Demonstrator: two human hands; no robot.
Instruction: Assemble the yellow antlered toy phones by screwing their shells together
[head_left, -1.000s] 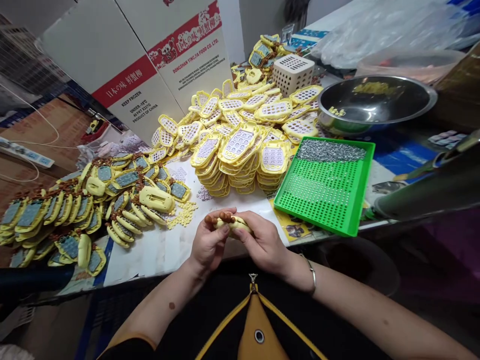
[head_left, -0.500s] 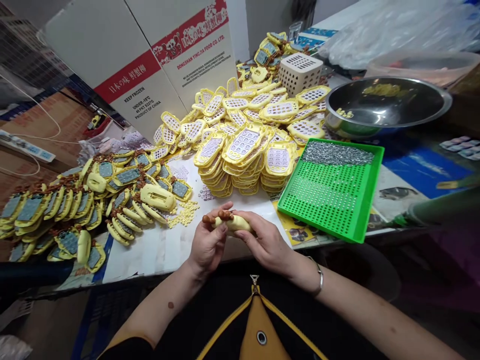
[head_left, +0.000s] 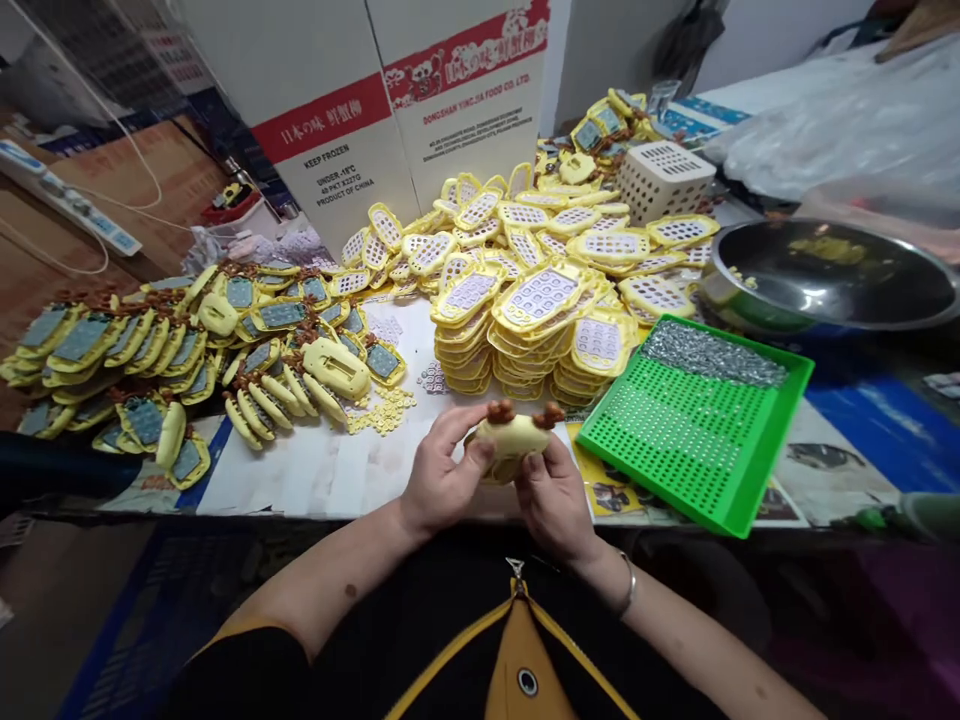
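Note:
Both my hands hold one yellow toy phone shell (head_left: 514,437) with brown ear knobs, just above the table's near edge. My left hand (head_left: 442,475) grips its left side with thumb and fingers closed on it. My right hand (head_left: 553,495) clasps it from below and the right. Behind it rise stacks of yellow keypad shells (head_left: 525,310). To the left lie rows of assembled yellow phones (head_left: 172,350) with grey screens. A green perforated tray (head_left: 697,420) with small metal screws sits at the right.
Two white cardboard boxes (head_left: 390,120) stand at the back. A steel bowl (head_left: 832,275) sits at the far right, a white perforated basket (head_left: 664,180) behind the stacks. Small yellow buttons (head_left: 382,412) are scattered on white paper. A power strip (head_left: 71,200) lies far left.
The camera view shifted left. My hands turned the yellow shell so its brown knobs point up and away, and moved it slightly right.

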